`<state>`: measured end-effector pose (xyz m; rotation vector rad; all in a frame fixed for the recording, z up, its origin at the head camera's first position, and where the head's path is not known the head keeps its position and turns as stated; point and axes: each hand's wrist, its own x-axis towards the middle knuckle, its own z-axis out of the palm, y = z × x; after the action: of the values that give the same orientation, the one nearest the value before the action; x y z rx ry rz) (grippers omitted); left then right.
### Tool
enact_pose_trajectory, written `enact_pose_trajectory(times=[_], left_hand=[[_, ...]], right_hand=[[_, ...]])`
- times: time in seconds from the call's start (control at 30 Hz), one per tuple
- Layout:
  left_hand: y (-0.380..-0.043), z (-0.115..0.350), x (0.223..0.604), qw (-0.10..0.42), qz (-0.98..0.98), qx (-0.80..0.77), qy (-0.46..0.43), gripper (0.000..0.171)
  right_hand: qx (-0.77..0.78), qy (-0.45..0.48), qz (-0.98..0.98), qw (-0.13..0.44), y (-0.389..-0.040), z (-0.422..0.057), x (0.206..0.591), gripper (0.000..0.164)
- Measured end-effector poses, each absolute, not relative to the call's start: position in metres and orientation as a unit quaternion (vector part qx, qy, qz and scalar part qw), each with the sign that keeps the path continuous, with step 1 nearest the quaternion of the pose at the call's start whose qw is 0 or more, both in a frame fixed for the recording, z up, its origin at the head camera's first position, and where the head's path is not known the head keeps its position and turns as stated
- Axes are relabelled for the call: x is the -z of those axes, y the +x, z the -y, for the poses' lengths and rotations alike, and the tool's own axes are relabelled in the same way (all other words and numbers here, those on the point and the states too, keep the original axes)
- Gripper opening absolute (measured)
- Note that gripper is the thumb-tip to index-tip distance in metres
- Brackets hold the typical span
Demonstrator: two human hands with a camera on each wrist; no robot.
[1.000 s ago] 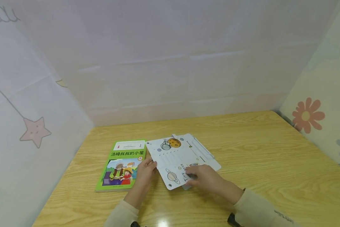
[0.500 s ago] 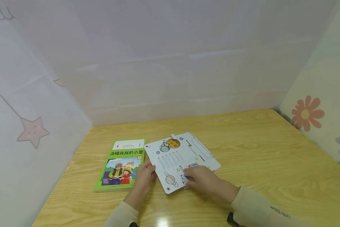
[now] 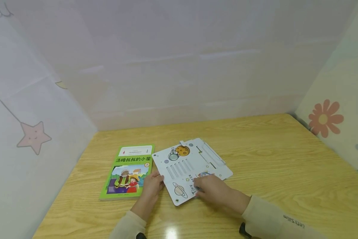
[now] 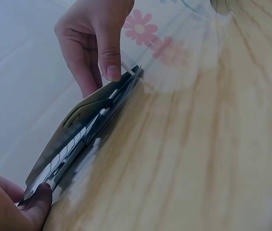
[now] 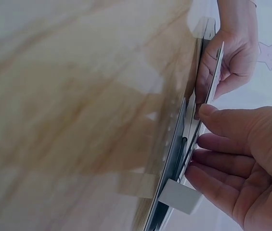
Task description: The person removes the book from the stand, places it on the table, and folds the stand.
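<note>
A white folding book stand (image 3: 179,169), printed with an astronaut, planets and lettering, lies at an angle on the table. My left hand (image 3: 151,184) pinches its left edge, the thumb tucked at the gap between the panels in the left wrist view. My right hand (image 3: 212,189) holds the near edge, fingers over the printed face and thumb at the rim; part of the print is covered by it. Side on, the stand's panels (image 5: 188,139) are slightly apart, with folded parts between them. A small white tab (image 5: 180,196) sticks out past the edge.
Left of the stand lies a green-covered book (image 3: 113,181) with a picture of two figures, its right edge close to my left hand. The wooden table (image 3: 271,159) reaches back to a pale curtain (image 3: 197,83), with printed curtains at both sides.
The stand's near corner has shifted slightly toward me and its printed panel has tipped flatter, so the part below the near edge is less visible. Both hands keep their hold; the book stays put.
</note>
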<state>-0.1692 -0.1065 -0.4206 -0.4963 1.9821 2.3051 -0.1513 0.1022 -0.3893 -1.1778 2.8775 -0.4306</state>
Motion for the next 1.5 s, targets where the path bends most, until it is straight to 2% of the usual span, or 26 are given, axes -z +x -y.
enact_pose_trajectory(times=[0.63, 1.03, 1.2, 1.5], left_hand=[[-0.171, 0.106, 0.424, 0.031, -0.653, -0.736, -0.173, 0.035], [-0.169, 0.104, 0.422, 0.030, -0.663, -0.726, -0.178, 0.036], [-0.169, 0.105, 0.422, 0.029, -0.662, -0.727, -0.181, 0.037], [-0.169, 0.104, 0.425, 0.026, -0.664, -0.726, -0.176, 0.036]], right_hand=[[0.134, -0.375, -0.917, -0.005, -0.151, -0.100, 0.388, 0.021], [0.175, -0.352, -0.919, 0.035, -0.151, -0.103, 0.383, 0.014], [0.211, -0.308, -0.927, 0.021, -0.152, -0.111, 0.372, 0.038], [0.236, -0.267, -0.934, -0.043, -0.174, -0.148, 0.364, 0.055]])
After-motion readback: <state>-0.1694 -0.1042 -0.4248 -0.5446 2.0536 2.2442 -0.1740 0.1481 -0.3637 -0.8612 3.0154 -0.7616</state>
